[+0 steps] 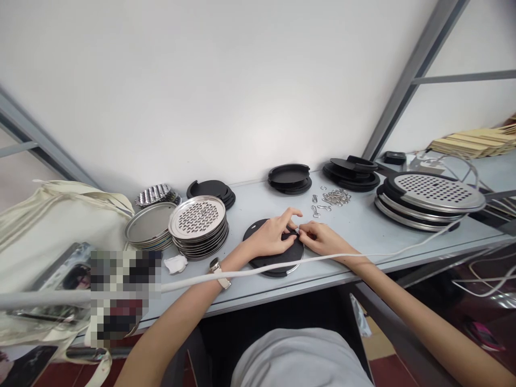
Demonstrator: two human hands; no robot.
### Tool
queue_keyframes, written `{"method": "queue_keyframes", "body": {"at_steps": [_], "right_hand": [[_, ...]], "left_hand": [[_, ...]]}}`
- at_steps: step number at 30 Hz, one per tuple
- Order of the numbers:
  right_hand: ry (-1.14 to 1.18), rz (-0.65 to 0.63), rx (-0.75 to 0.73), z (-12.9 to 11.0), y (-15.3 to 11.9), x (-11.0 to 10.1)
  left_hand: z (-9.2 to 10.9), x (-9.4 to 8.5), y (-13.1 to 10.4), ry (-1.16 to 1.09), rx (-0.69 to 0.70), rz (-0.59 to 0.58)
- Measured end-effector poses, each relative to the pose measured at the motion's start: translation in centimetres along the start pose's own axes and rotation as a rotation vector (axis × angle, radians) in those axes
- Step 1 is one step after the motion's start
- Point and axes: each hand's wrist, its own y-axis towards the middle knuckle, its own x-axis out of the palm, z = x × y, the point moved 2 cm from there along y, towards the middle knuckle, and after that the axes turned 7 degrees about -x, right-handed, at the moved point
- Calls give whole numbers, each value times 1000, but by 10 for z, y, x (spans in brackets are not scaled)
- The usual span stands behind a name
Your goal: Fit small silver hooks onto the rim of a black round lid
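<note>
A round black disc [274,260] with a bit of silvery rim lies flat near the table's front edge. My left hand [276,235] rests over its upper part, index finger raised and bent, the other fingers and thumb curled in at the disc's right side. My right hand [316,236] is pinched at the disc's upper right edge, touching a small metallic piece [297,230] between the two hands. What the left fingertips hold is too small to tell. Just behind the hands lies a loose pile of small metal clips [338,197].
Left stand a stack of perforated metal discs [197,217], plain metal discs [149,223] and crumpled white paper [176,264]. Black round parts [289,176] line the wall. Perforated lidded discs [439,192] are stacked right. A white cable [258,270] crosses above the forearms.
</note>
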Motion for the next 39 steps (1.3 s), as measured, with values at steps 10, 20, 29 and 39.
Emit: {"method": "queue_keyframes", "body": {"at_steps": [10,20,29,39], "right_hand": [[-9,13,7,0,-1,-1],[3,14,-15,-3,0,-2],[-61,-19,-18,1,0,-1],[-35,21,-16,-1,-1,-1]], "left_hand": [[-1,-3,0,5,-10,28],[0,-1,0,1,-9,69],[-2,1,-1,-13,-57,37],[-2,0,0,-10,-49,43]]}}
